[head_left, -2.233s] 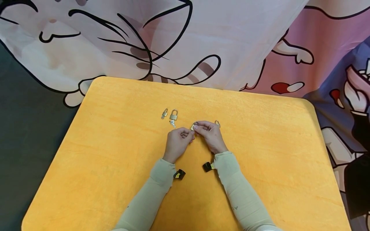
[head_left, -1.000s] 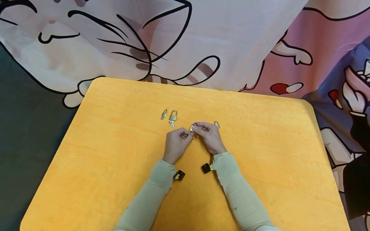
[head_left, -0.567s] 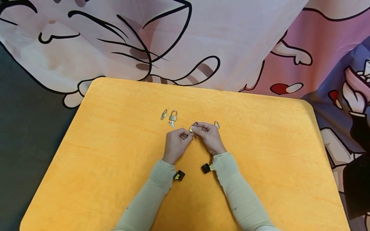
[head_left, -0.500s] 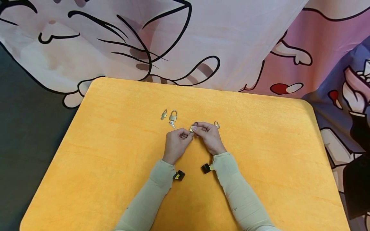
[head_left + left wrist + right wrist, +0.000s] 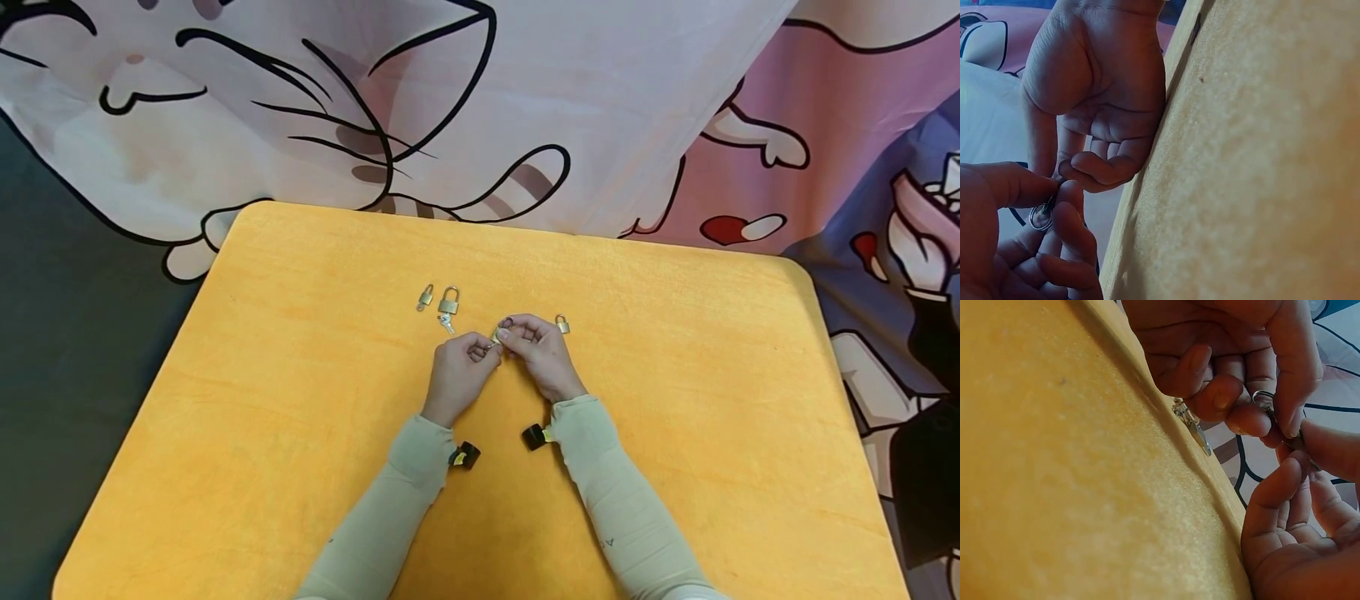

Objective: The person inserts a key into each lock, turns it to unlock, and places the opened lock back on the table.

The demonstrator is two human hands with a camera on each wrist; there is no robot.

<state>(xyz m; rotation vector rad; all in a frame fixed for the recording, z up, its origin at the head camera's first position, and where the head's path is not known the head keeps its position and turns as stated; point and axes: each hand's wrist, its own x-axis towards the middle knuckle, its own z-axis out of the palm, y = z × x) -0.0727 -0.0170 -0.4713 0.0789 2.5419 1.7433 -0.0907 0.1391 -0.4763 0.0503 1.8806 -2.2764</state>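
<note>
Both hands meet above the table, in the middle of the head view. My right hand (image 5: 543, 358) pinches a small brass padlock (image 5: 496, 337) between thumb and fingers, its shackle pointing away from me. My left hand (image 5: 461, 375) pinches a small key by its head, up against the bottom of the padlock. A thin metal key ring (image 5: 1041, 217) hangs at the left fingers in the left wrist view; in the right wrist view the key ring (image 5: 1263, 395) shows too. Fingertips hide most of the key and much of the padlock, so how deep the key sits cannot be seen.
On the yellow table (image 5: 300, 417) lie a small padlock (image 5: 426, 296), a larger padlock (image 5: 449, 302) with keys (image 5: 447, 322) beside its base, and another small padlock (image 5: 562, 324) just beyond my right hand. A printed cloth (image 5: 525, 100) hangs behind the far edge.
Both hands stay in nearly the same place. The padlock has tilted slightly in my right fingers, showing less of its bright face, and the right hand has shifted very slightly.
</note>
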